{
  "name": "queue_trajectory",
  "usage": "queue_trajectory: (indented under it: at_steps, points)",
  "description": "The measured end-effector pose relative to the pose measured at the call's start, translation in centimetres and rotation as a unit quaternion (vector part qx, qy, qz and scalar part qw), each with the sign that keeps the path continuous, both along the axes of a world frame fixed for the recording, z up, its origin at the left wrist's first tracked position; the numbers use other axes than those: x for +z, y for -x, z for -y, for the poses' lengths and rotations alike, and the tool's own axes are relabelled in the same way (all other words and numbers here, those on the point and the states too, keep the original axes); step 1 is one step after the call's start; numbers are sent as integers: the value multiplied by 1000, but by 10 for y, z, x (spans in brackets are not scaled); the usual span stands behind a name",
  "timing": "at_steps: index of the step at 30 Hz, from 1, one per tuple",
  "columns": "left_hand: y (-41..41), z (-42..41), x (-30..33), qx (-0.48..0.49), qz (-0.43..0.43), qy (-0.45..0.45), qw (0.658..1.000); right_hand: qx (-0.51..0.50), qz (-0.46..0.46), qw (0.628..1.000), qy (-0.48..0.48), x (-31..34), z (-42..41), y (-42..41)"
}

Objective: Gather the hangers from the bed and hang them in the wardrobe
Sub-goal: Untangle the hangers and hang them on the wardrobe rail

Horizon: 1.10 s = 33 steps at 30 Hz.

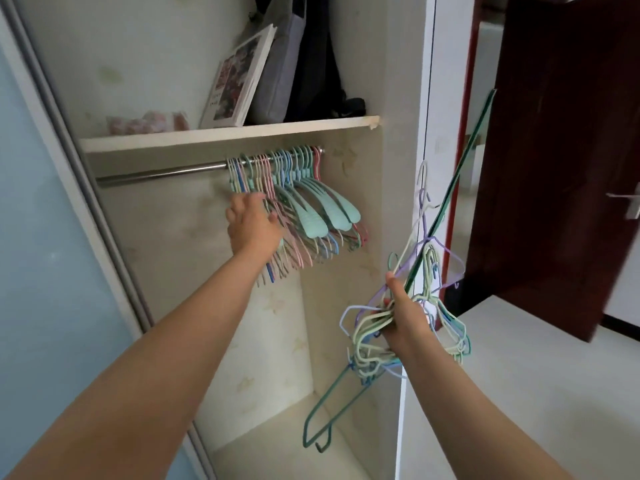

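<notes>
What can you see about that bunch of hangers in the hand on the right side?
The bunch of hangers is a tangled handful of thin wire hangers that look plastic-coated, in pale yellow, lilac, light blue and green. The right hand grips them around the middle, outside the wardrobe opening. Some hooks point up; a dark green hanger dangles below, and one long green bar sticks up toward the brown door. None of these is on the rail yet.

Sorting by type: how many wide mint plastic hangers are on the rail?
3, side by side at the rail's right end. More may hide among the thin hangers.
</notes>
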State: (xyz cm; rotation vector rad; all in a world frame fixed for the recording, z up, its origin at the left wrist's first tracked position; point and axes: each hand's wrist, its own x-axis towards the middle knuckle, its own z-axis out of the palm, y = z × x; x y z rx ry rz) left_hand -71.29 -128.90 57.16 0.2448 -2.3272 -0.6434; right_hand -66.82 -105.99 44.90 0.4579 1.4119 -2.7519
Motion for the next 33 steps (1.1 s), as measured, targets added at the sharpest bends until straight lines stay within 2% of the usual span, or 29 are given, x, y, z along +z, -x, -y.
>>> queue_trajectory:
  at_steps: [1,2,4,5,7,13,17,19,21,23,25,26,28,30,33]
  points:
    - [-11,-19,-6,-83,13,16,996,0,2,1000,-11,-2,1,-1]
    - [-22,-38,-12,-172,67,26,982,1,3,1000,-26,-4,2,-2]
    - [-41,-73,-28,-317,220,-7,922,2,3,999,-51,-9,5,-3]
    - [-48,-87,-36,-352,273,-40,895,2,6,998,-63,-11,6,-5]
    - [-56,-108,-54,-375,305,-76,872,-9,8,996,-88,-14,8,-9]
    - [-57,-131,-95,-366,275,-149,876,-51,-47,993,-92,-33,1,-18]
    - [-57,-140,-101,-354,273,-197,873,-57,-109,983,-134,-47,-9,-31]
    - [-59,-146,-95,-313,196,-261,892,-54,-124,980,-148,-52,-12,-42]
    - [-65,-147,-86,-273,74,-291,914,-57,-134,974,-176,-57,-17,-53]
    - [-73,-145,-78,-226,-91,-233,941,-64,-119,964,-228,-60,-23,-64]
    - [-78,-141,-67,-209,-253,-87,941,-73,-97,956,-267,-72,-33,-71]
    - [-80,-142,-61,-214,-292,-5,932,-76,-91,952,-283,-77,-38,-74]
    - [-81,-151,-49,-229,-284,142,920,-82,-74,941,-319,-88,-47,-81]
    - [-76,-167,-39,-226,-222,246,916,-84,-62,936,-335,-97,-57,-88]
    - [-57,-186,-25,-170,-121,371,905,-71,-71,936,-337,-110,-76,-97]
